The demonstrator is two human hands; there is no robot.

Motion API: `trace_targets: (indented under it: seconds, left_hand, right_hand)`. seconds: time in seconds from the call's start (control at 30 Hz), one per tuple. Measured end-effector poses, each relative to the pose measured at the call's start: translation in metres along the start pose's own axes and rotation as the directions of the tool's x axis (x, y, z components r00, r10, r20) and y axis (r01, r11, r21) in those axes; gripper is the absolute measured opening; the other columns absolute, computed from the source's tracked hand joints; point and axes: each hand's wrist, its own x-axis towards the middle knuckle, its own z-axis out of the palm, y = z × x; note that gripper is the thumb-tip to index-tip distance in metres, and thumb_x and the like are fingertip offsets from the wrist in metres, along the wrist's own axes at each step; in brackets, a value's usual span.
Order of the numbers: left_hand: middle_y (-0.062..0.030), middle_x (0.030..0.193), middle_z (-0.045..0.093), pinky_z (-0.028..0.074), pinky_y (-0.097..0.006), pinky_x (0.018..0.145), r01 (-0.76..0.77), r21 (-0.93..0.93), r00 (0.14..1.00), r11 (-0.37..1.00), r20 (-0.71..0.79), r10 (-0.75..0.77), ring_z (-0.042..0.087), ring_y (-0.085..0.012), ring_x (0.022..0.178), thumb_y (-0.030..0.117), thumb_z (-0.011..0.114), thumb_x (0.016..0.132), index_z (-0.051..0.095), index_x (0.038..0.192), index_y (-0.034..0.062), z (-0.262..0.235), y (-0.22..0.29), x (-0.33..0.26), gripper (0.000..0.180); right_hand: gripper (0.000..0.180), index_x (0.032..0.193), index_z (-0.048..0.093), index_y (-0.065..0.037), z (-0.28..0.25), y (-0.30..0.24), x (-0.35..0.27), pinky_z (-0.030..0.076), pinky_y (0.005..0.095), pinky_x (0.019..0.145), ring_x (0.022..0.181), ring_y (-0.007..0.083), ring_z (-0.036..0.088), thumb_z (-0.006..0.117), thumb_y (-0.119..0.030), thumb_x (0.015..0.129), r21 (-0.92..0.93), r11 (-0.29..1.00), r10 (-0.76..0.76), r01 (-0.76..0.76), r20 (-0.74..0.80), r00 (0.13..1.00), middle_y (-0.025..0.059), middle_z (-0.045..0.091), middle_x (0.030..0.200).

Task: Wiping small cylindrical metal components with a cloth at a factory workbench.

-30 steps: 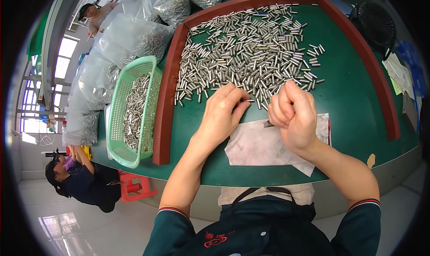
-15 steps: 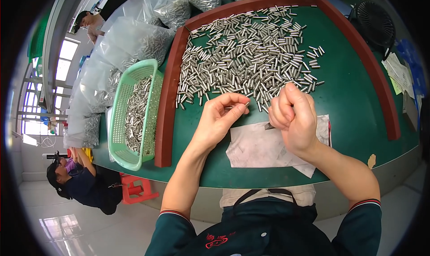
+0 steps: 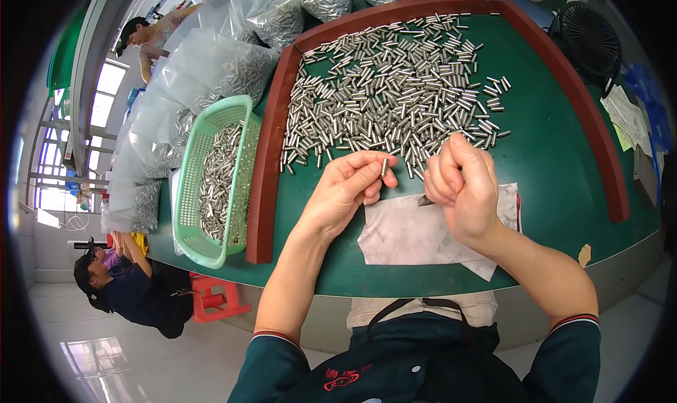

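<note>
Heap of loose, short, silver cylindrical metal pins (image 3: 395,93): lies on the green-topped desk (image 3: 557,205) and serves as landmark. Bare left hand (image 3: 335,198): just in front of the heap; its thumb and fingers are clamped on one short silver metal pin (image 3: 384,167), raised apart from the heap. Bare right hand (image 3: 464,188): in front of the heap, toward its right side; fingers curl together in a fist, and whether they grip anything I cannot tell. Small dark grey piece (image 3: 424,200): juts out beside the fist. Stained, pale cloth (image 3: 405,237): in front of the heap, partly hidden by the right hand. Dark red, bar-like border (image 3: 264,181): runs along the heap's left, far and right sides. Light green, perforated plastic basket (image 3: 241,184): left of the heap, outside the border, holding similar pins. Clear plastic bags (image 3: 233,68): left of the heap, containing metal pieces.
</note>
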Motion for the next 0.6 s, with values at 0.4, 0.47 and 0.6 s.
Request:
trace_targets:
  seconds: [0.4, 0.47, 0.6]
  left_hand:
    - [-0.0093, 0.077, 0.056, 0.038, -0.023, 0.056, -0.063, -0.200, 0.997, 0.978, -0.062, 0.052, 0.045, -0.0101, 0.063, 0.029, 0.042, 0.087, 0.052, 0.081, 0.0022, -0.005, 0.002, 0.001, 0.029]
    - [-0.0034, 0.073, 0.054, 0.037, -0.020, 0.057, -0.101, -0.031, 0.985, 0.994, -0.141, 0.096, 0.045, -0.0064, 0.062, 0.023, 0.049, 0.085, 0.054, 0.080, 0.0031, -0.006, 0.002, 0.002, 0.021]
    - [0.0027, 0.054, 0.044, 0.033, -0.022, 0.045, -0.165, 0.713, 0.876, 0.682, -0.211, 0.433, 0.039, -0.0053, 0.050, 0.007, 0.064, 0.072, 0.058, 0.075, 0.0010, 0.009, -0.005, 0.014, 0.010]
  right_hand:
    - [0.041, 0.050, 0.028, -0.009, -0.002, 0.000, 0.000, 0.018, 0.0219, 0.038, 0.039, 0.0061, 0.021, 0.031, -0.022, 0.089, 0.028, 0.999, 0.018, -0.018, 0.012, 1.000, -0.0013, 0.028, 0.044]
    - [0.041, 0.051, 0.028, -0.009, -0.001, 0.001, 0.000, 0.018, 0.0219, 0.038, 0.039, 0.0061, 0.021, 0.031, -0.022, 0.089, 0.027, 1.000, 0.013, -0.013, 0.012, 1.000, -0.0013, 0.028, 0.044]
    - [0.043, 0.050, 0.026, -0.011, 0.002, 0.001, 0.000, 0.015, 0.0237, 0.036, 0.036, 0.0076, 0.016, 0.030, -0.026, 0.090, -0.013, 1.000, 0.004, -0.004, -0.020, 1.000, -0.0011, 0.025, 0.041]
